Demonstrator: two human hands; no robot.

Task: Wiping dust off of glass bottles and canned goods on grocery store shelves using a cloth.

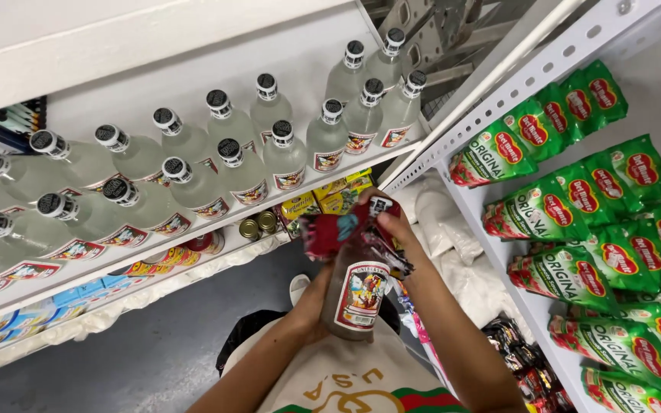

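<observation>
Head view only, looking down between two white shelf units. The left hand (317, 302) wraps around the lower body of one clear glass bottle (359, 294) with a red-and-white label, gripping it from the left side, fingers closed on the glass. The right hand (393, 223) is clenched over a red and dark patterned cloth (338, 231) pressed against the bottle's neck and shoulder; the black cap (381, 204) shows just beside the fingers. The bottle is held upright-ish in front of the person's chest, above a cream shirt (346, 378) with lettering, between the two shelves. On the left shelf (116, 92), about 18 matching clear bottles (284, 157) with black caps stand in two to three rows; the far left ones are partly cut off, so the count is approximate. Below that shelf: two small gold-topped cans (258, 226), yellow packets (330, 195), more labelled tins, count unclear. On the right shelf (499, 99), roughly 20 green pouches (545, 214) with red emblems lie overlapping in rows. White sacks (445, 222) sit low between the units, number unclear. Dark small packets (522, 359) are piled lower right. Grey floor (147, 336) below.
</observation>
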